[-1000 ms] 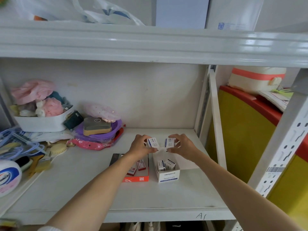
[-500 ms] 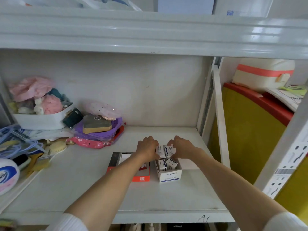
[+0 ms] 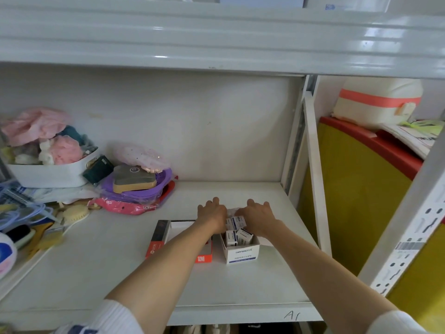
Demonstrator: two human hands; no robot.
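Observation:
An open white carton marked PAPER CLIPS [image 3: 242, 253] stands on the white shelf [image 3: 240, 285], with small white-and-blue boxes [image 3: 243, 236] inside it. My left hand [image 3: 212, 215] and my right hand [image 3: 258, 219] are down at the carton's far end, knuckles up and fingers curled away from me. Each grips a small box [image 3: 238, 221], and the two boxes are pressed together between the hands. Left of the carton lies a flat orange-and-black box [image 3: 159, 235], partly hidden under my left forearm.
At the back left stand a white basket [image 3: 48, 175] of pink cloth items, a purple pile [image 3: 134, 191] with a tan pad on top, and a round brush [image 3: 75, 212]. A white upright [image 3: 315, 177] bounds the shelf's right side. A yellow-and-red bin [image 3: 361, 184] is beyond it.
Both hands have come down from above the carton to its far end, bringing their two small boxes close together. The camera has tilted slightly.

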